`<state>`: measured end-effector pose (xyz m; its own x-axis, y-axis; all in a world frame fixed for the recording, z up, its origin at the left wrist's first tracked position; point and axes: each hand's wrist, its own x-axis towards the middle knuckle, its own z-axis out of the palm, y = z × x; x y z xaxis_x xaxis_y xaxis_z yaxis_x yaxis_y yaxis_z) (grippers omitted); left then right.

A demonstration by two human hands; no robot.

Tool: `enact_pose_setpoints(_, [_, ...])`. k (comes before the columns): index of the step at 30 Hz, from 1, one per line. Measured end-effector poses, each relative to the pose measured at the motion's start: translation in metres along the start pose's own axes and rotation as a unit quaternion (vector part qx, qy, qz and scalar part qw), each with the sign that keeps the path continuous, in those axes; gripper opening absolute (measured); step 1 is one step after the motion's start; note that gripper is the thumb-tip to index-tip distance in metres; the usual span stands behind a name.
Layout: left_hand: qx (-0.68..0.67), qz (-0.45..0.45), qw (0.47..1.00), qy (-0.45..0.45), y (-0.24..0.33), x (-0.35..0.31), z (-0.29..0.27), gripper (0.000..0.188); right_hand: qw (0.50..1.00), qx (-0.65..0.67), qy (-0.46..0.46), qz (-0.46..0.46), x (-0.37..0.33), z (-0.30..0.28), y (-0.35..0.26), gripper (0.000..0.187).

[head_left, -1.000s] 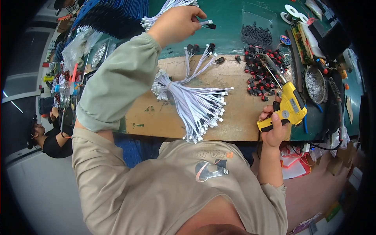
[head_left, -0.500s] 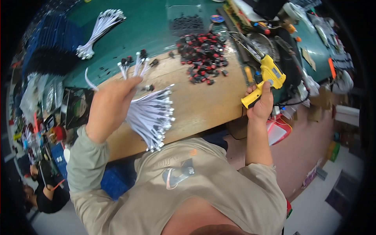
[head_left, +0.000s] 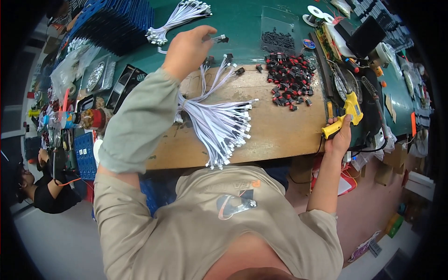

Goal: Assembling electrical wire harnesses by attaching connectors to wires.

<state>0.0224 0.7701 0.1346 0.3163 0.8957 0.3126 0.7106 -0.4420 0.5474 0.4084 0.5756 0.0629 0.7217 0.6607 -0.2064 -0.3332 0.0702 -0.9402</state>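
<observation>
My left hand (head_left: 189,51) is raised over the far left part of the bench, finger and thumb pinched on a white cable with a small black piece (head_left: 223,39) at its end. Below it, a tied bundle of white cables (head_left: 219,123) fans out toward me on the wooden board. Several cable ends (head_left: 228,65) with black parts point away from the bundle. At the right, my right hand (head_left: 339,137) is wrapped round the handle of a yellow soldering gun (head_left: 353,109). The gun points away from me, and its tip is hard to make out among the tools.
A heap of black and red switches (head_left: 291,79) lies on the wooden board (head_left: 280,133). Behind it is a clear bag of small black parts (head_left: 278,41). Another white cable bundle (head_left: 179,21) and stacked blue trays (head_left: 112,23) stand at the far left. Another person (head_left: 49,191) sits at left.
My left hand has moved away from me, from beside the cable bundle to beyond it, and now shows the cable end. My right hand keeps the soldering gun. The whole view has shifted.
</observation>
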Motion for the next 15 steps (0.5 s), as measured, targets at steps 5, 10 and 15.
enact_pose_setpoints(5, [0.051, -0.028, 0.998, 0.024, -0.015, 0.021, 0.016, 0.031, 0.999, 0.007, -0.013, -0.030, -0.004, 0.004, 0.006, 0.034])
enact_pose_setpoints(10, [0.098, -0.052, 0.994, 0.011, -0.021, 0.027, 0.021, 0.030, 0.999, 0.003, -0.041, -0.030, -0.005, -0.001, 0.008, 0.032])
enact_pose_setpoints(15, [0.024, 0.114, 0.991, 0.068, 0.028, 0.000, 0.029, 0.032, 0.998, 0.011, -0.054, -0.042, -0.002, -0.007, 0.014, 0.030])
